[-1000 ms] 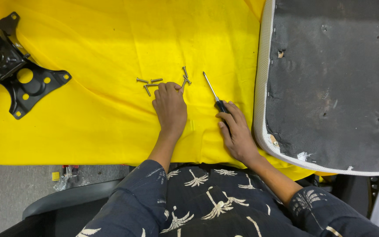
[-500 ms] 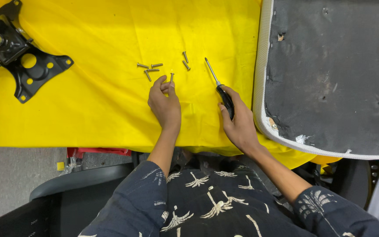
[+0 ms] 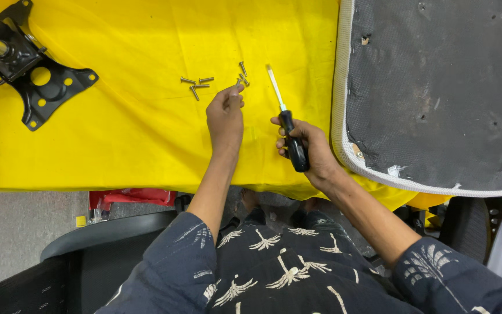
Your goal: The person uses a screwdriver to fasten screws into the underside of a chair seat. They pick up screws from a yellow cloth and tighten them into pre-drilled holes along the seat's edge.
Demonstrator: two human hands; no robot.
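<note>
A: So, from the head view, what was in hand?
B: The left hand [image 3: 225, 116] pinched one screw [image 3: 239, 88] just above the loose screws [image 3: 197, 85] on the yellow cloth [image 3: 117, 139]; the right hand [image 3: 312, 148] was wrapped around the screwdriver [image 3: 289, 125].
A: Next?
B: Probably seating that screw on the tip, steadily.

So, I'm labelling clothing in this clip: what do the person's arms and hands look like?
Both hands, the left hand and the right hand, are bare, with no gloves, rings or watch visible. The forearms are uncovered. The sleeves sit pushed up near the elbows: dark navy fabric printed with pale, palm-like motifs.
</note>
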